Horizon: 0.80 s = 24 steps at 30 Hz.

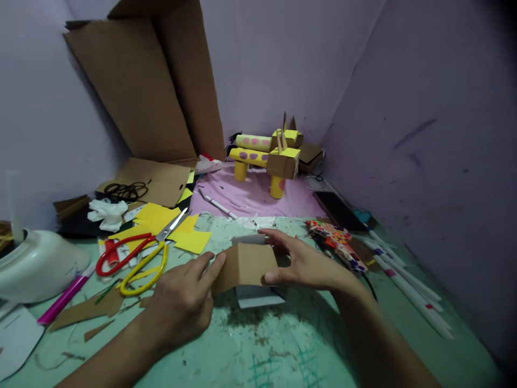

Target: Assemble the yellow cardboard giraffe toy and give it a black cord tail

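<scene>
A folded piece of brown cardboard [257, 263], creased like a small box, is held between my two hands above the green table. My left hand [183, 293] grips its left flap, the index finger lying along the top edge. On the right side, my right hand [297, 258] pinches it with the thumb at the front and the fingers behind. White-grey paper [258, 297] sticks out beneath the cardboard, and a grey flap shows behind it. Scissors [161, 237] with one red and one yellow handle lie left of my hands, on yellow paper [193, 241].
Two yellow cardboard animals [250, 156] stand on a pink cloth [218, 188] at the back. Large cardboard sheets [133, 86] lean on the wall. A white pot [44, 264] and purple pen [67, 296] are left; a phone [339, 210], patterned item [335, 240] and white tubes [416, 293] lie right.
</scene>
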Motion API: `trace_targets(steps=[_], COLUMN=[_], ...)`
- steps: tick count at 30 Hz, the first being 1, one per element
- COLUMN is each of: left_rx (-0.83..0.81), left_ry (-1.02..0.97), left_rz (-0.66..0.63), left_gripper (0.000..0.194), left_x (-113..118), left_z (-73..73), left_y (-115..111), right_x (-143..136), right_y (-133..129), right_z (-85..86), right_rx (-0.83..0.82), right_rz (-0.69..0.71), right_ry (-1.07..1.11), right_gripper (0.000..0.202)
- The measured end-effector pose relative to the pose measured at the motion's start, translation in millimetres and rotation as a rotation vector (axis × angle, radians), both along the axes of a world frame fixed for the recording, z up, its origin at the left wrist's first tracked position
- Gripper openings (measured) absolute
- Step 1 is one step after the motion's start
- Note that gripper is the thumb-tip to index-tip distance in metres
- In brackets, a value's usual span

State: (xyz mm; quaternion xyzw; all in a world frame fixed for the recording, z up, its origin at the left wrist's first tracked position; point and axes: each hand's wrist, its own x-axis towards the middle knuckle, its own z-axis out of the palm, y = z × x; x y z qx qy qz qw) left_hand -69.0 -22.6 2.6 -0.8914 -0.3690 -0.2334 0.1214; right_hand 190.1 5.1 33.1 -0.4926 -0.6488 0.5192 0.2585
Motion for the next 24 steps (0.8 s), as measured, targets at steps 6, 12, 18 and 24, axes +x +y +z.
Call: trace_targets(steps=[6,12,18,24], left_rx=[-0.473,-0.824,-1.176,-1.422], left_ry=[-0.052,-0.259,-0.508,-0.704], left_rz=[-0.04,-0.016,0.153,0.077], left_gripper=[0.081,0.082,0.103,0.103], left_x=[0.5,12.7,25.3,23.2], left_z=[10.6,10.7,11.7,10.6], left_y=[-3.9,3.7,8.4,14.9], right_x=[-2.0,11.6,16.8,2.7], right_y=[1.2,-1.9,-7.9,-1.7], right_z=[-3.6,-0.2,-0.8,-7.8], right_rx=[0.024,0.123,0.169,0.144], right_rz=[0.096,0.167,0.246,0.195], right_ry=[0.081,-0.068,-0.193,-0.027], right_gripper=[0.067,0.097,0.109,0.098])
